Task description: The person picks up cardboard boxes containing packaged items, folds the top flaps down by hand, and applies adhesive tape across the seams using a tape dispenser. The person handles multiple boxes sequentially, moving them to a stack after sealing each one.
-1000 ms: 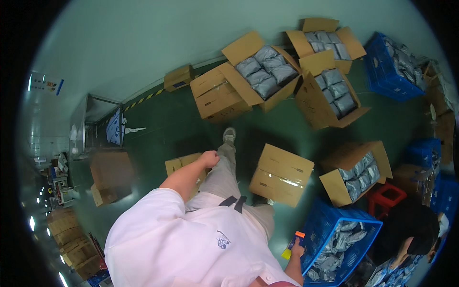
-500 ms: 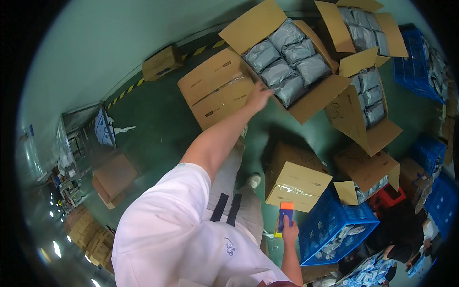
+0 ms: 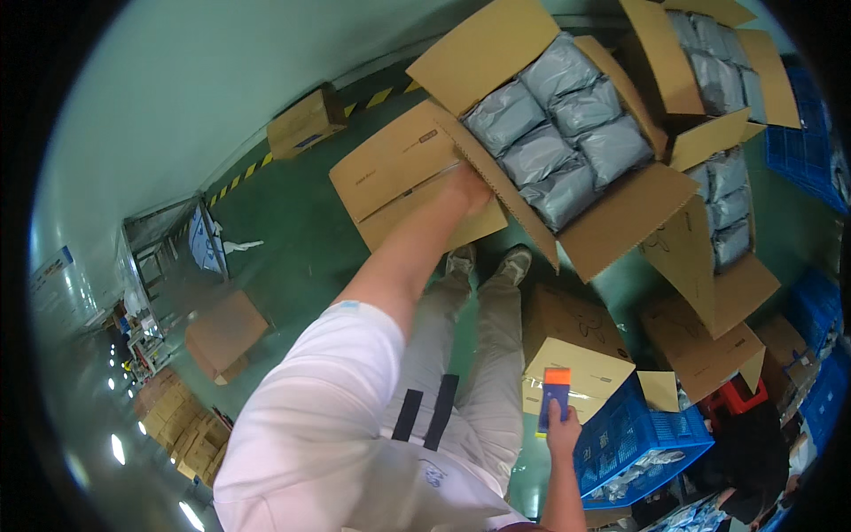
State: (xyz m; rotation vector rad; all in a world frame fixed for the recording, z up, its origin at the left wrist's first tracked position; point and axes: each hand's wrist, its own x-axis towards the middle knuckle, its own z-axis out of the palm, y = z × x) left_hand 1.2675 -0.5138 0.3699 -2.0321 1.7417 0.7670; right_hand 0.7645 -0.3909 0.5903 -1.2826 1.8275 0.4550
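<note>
My left hand (image 3: 472,190) is at the near-left side of an open carton (image 3: 505,191) packed with grey plastic-wrapped parcels (image 3: 560,191). It lies against the raised cardboard edge, over the top of a closed, taped carton (image 3: 390,168). Its fingers are hidden or blurred, so their grip does not show. Down on the right, my right hand (image 3: 563,428) is closed around a small purple block-shaped thing (image 3: 555,399) with an orange end and a yellow edge. Just behind that hand stands another taped carton (image 3: 581,377).
More open cartons (image 3: 678,253) with grey parcels stand to the right. Blue plastic crates (image 3: 638,439), a red crate (image 3: 734,399) and a person in black (image 3: 752,452) are at lower right. Along the left wall lie a small carton (image 3: 306,124) and a metal frame (image 3: 146,248).
The view has shifted, and both my feet now show. My left hand has moved from the open carton's rim down along its outer side. The right hand still holds the purple block.
</note>
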